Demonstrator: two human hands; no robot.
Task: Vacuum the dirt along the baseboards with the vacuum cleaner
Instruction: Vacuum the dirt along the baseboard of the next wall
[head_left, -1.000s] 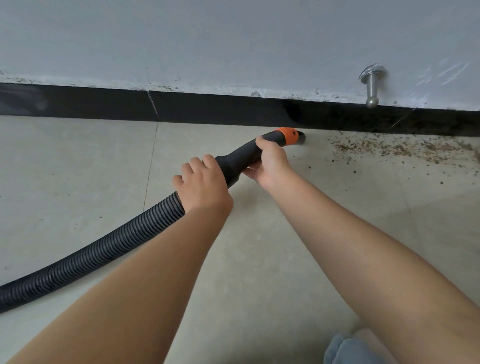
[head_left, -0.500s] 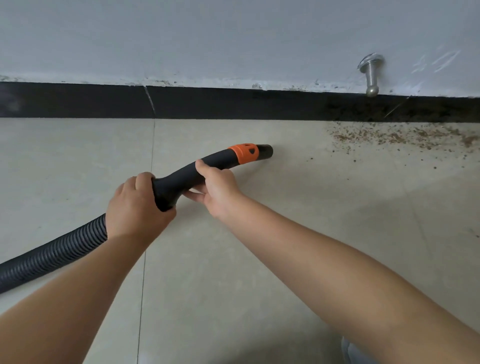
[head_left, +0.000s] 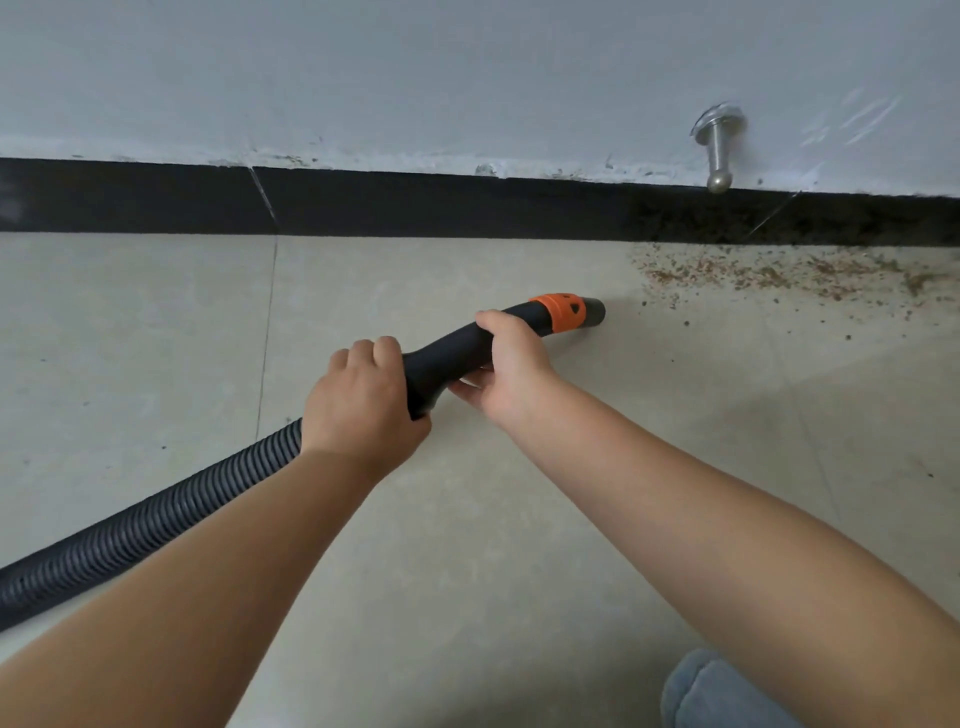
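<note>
A black vacuum handle (head_left: 447, 356) with an orange collar (head_left: 562, 312) ends in a dark nozzle mouth (head_left: 595, 313) just above the beige tiled floor. My left hand (head_left: 363, 402) grips the rear of the handle where the ribbed hose (head_left: 145, 525) joins it. My right hand (head_left: 511, 364) grips the handle closer to the collar. Brown dirt (head_left: 779, 275) lies scattered along the black baseboard (head_left: 415, 205), to the right of the nozzle and apart from it.
A metal door stop (head_left: 719, 150) sticks out of the grey wall above the dirt. The hose trails off the left edge. A blue denim knee (head_left: 717, 691) shows at the bottom right. A tile joint (head_left: 266, 338) runs toward the wall on the left.
Both hands and the nozzle pulled back left from the baseboard, then moved right again toward the dirt patch. The nozzle now sits close to the patch's left edge.
</note>
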